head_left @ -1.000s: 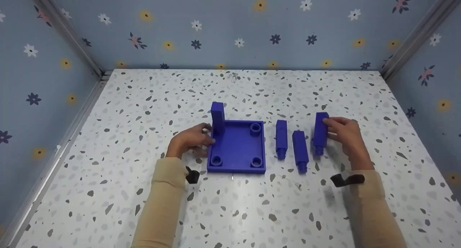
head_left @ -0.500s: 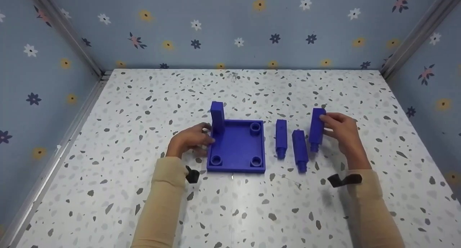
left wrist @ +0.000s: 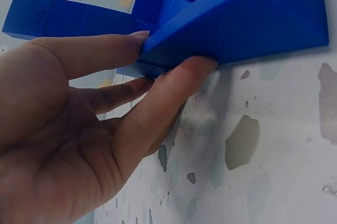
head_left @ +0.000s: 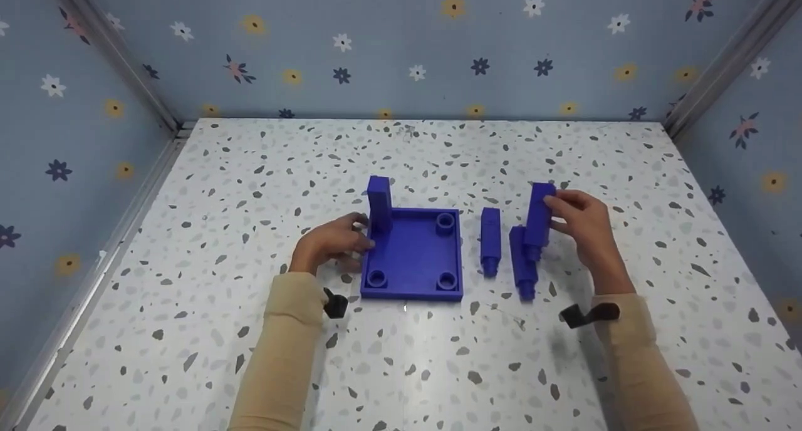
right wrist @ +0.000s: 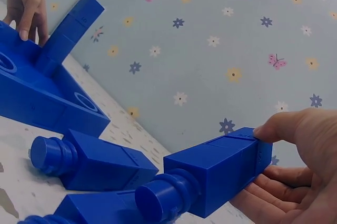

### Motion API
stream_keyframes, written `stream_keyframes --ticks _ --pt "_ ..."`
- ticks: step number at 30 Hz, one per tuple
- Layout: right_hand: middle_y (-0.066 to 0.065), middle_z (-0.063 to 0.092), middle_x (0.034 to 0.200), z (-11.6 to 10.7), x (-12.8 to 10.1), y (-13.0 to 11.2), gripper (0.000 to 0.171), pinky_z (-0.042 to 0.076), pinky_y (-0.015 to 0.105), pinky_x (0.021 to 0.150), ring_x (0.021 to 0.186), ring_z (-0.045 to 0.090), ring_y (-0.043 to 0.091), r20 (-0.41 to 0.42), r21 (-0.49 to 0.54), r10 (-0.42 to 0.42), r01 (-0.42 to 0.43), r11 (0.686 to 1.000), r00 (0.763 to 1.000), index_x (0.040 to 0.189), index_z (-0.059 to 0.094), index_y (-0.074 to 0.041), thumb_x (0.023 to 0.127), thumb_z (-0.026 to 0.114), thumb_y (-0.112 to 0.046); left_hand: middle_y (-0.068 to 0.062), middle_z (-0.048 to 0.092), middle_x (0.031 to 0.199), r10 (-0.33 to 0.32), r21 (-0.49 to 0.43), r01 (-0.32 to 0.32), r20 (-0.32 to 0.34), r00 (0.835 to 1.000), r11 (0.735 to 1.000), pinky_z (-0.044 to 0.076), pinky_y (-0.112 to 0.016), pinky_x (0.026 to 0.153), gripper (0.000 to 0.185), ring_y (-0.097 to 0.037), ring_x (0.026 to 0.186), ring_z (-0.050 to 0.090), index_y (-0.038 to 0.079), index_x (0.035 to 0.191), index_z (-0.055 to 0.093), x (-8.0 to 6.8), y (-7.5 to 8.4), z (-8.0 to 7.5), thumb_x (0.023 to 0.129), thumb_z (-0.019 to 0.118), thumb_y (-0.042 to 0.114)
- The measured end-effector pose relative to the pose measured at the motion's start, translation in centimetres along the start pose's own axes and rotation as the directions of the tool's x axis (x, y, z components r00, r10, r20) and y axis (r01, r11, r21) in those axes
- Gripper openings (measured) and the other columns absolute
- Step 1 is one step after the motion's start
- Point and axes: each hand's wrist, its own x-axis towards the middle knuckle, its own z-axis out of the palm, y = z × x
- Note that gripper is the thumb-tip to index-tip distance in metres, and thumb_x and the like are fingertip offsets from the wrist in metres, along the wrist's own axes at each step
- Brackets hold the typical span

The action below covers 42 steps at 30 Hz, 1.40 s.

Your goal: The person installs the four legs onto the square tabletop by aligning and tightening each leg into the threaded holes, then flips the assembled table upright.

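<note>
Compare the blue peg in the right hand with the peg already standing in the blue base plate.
The held peg is off the table, gripped by the right hand; the standing peg sits in the far left corner of the base plate. The held peg tilts and shows its round stub at the lower end; the standing peg is upright, its lower end hidden in the plate. Both are blue square bars, alike in shape.

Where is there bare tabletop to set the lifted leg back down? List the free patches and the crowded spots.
Free: the table in front of the base plate, between the sleeves; the wide far strip behind the plate up to the back wall; the far left side. Crowded: right of the plate, where two lying legs sit close under the lifted leg in the right hand.
</note>
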Motion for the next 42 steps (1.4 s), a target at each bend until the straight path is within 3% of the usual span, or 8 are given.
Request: stream_keyframes --ticks 12,20,29,42 --pt "0.008 0.055 0.109 1.5 -0.6 -0.6 0.052 0.053 0.026 0.078 0.097 0.059 0.017 -0.015 0.040 -0.077 0.077 0.996 0.997 0.118 0.053 -0.003 0.079 0.071 -0.033 -0.013 0.049 0.123 -0.016 0.013 0.016 0.000 1.000 1.000 0.055 -0.035 0.072 0.058 -0.025 0.105 0.056 0.015 0.137 0.031 0.0 0.1 0.1 0.086 0.061 0.013" --pt "0.009 0.053 0.105 2.4 -1.0 -1.0 0.052 0.054 0.027 0.078 0.095 0.058 0.017 0.007 0.111 -0.143 0.141 0.984 0.990 0.120 0.052 0.001 0.080 0.072 -0.026 -0.017 0.050 0.120 -0.024 0.014 0.024 0.006 1.000 1.000 0.055 -0.041 0.068 0.057 -0.026 0.091 0.061 0.017 0.136 0.031 -0.1 0.2 0.1 0.087 0.061 0.015" --pt "0.010 0.054 0.103 3.6 -1.0 -1.2 0.049 0.054 0.028 0.077 0.093 0.057 0.017 0.018 0.171 -0.217 0.211 0.962 0.976 0.117 0.054 0.002 0.079 0.073 -0.021 -0.014 0.046 0.125 0.001 0.010 -0.001 -0.005 1.000 1.000 0.054 -0.032 0.074 0.059 -0.025 0.106 0.055 0.014 0.136 0.033 0.2 0.1 0.0 0.085 0.062 0.013" --pt "0.012 0.054 0.104 5.3 -1.4 -1.7 0.042 0.053 0.030 0.080 0.095 0.058 0.020 0.035 0.209 -0.334 0.320 0.924 0.942 0.115 0.054 0.001 0.082 0.070 -0.018 -0.014 0.047 0.125 0.002 0.046 -0.002 -0.008 1.000 0.999 0.054 -0.033 0.072 0.058 -0.024 0.101 0.057 0.015 0.136 0.032 0.0 -0.1 -0.1 0.085 0.061 0.015"
